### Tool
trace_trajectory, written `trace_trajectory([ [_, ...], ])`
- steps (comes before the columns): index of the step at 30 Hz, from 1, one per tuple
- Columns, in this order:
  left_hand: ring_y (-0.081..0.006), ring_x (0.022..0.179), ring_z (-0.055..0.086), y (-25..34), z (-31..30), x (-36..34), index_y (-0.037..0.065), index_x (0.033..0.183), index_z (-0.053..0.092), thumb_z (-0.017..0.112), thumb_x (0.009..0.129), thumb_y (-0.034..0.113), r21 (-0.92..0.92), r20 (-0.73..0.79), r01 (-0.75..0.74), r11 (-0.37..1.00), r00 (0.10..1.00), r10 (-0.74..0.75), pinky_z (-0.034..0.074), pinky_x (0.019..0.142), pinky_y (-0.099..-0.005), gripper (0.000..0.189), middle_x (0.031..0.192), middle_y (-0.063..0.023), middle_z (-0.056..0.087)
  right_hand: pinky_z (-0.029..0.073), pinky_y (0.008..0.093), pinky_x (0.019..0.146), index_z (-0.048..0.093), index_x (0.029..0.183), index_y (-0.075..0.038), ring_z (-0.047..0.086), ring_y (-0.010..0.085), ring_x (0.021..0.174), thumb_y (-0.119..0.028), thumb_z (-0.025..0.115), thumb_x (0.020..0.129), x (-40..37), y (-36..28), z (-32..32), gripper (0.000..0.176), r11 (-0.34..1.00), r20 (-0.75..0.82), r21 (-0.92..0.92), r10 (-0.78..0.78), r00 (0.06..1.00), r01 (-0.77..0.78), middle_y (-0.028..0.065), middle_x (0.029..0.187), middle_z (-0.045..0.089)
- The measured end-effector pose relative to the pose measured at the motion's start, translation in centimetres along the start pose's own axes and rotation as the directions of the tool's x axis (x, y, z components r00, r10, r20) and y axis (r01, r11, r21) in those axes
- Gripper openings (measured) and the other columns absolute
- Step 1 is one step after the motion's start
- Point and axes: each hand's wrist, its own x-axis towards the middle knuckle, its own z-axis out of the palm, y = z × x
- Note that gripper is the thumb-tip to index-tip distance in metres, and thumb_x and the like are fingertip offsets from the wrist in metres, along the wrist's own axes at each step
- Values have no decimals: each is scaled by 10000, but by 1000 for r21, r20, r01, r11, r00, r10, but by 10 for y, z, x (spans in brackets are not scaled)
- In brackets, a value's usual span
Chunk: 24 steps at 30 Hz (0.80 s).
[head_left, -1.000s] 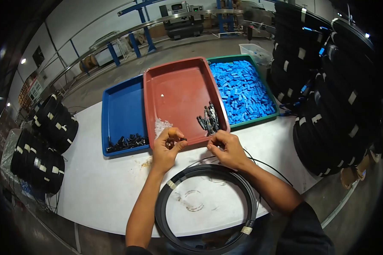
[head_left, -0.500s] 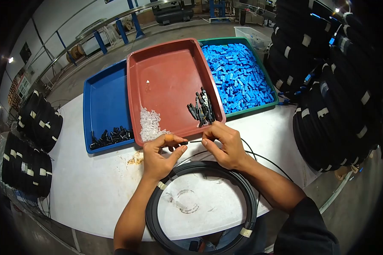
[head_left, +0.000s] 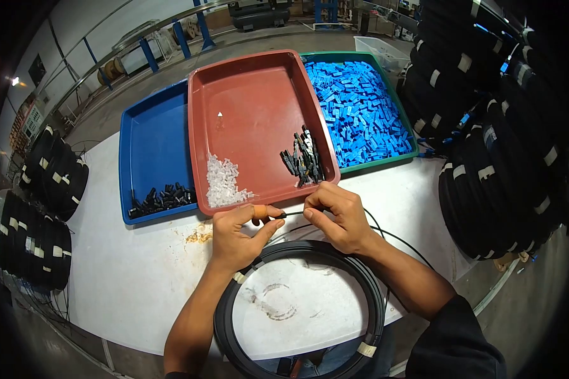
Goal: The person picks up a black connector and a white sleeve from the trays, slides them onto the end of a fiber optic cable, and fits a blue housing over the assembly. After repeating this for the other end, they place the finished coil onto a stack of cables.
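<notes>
My left hand (head_left: 241, 235) pinches a small black part (head_left: 281, 216) between thumb and fingertips; an orange band wraps one finger. Facing it, my right hand (head_left: 339, 218) grips the end of a thin black cable (head_left: 294, 213), which meets the black part at the left fingertips. Whether the cable sits inside the part cannot be made out. Below both hands a taped black cable coil (head_left: 376, 297) lies at the white table's near edge. Just beyond the hands, a red tray (head_left: 199, 136) holds clear pieces (head_left: 224, 183) and black connectors (head_left: 305, 158).
Left of the red tray is a blue tray (head_left: 128, 139) with black parts (head_left: 164, 201). A green tray (head_left: 406, 126) full of blue clips (head_left: 360, 114) stands on the right. Black cable coils are stacked on both sides of the white table (head_left: 139, 278).
The gap between my hands has narrowed slightly, and the cable end now meets the black part at my left fingertips. The camera view has shifted a little.
</notes>
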Motion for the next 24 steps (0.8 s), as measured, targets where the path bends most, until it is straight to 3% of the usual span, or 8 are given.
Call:
trace_trajectory([
  [8,-135,739,721,-2,-1,-1,12,947,792,839,791,26,8,42,-32,999,999,32,514,642,-260,164,876,-93,786,491,348,554,662,836,-3,647,260,615,-68,703,846,1,1,-2,77,995,10,-54,-82,997,83,110,757,618],
  [15,-149,737,724,0,0,-1,-3,953,790,835,800,23,-36,37,-24,999,999,25,528,655,-263,162,871,-112,783,469,344,604,666,852,15,618,255,656,-86,705,868,0,-3,-5,110,998,74,-48,-28,997,31,117,752,618],
  [24,-192,826,747,7,-2,1,-36,937,777,831,778,-39,-40,124,-41,998,991,46,580,762,-292,167,894,-138,782,464,341,581,670,862,5,615,248,648,-83,722,878,-1,-4,-1,104,997,107,-62,-32,994,39,110,763,609],
])
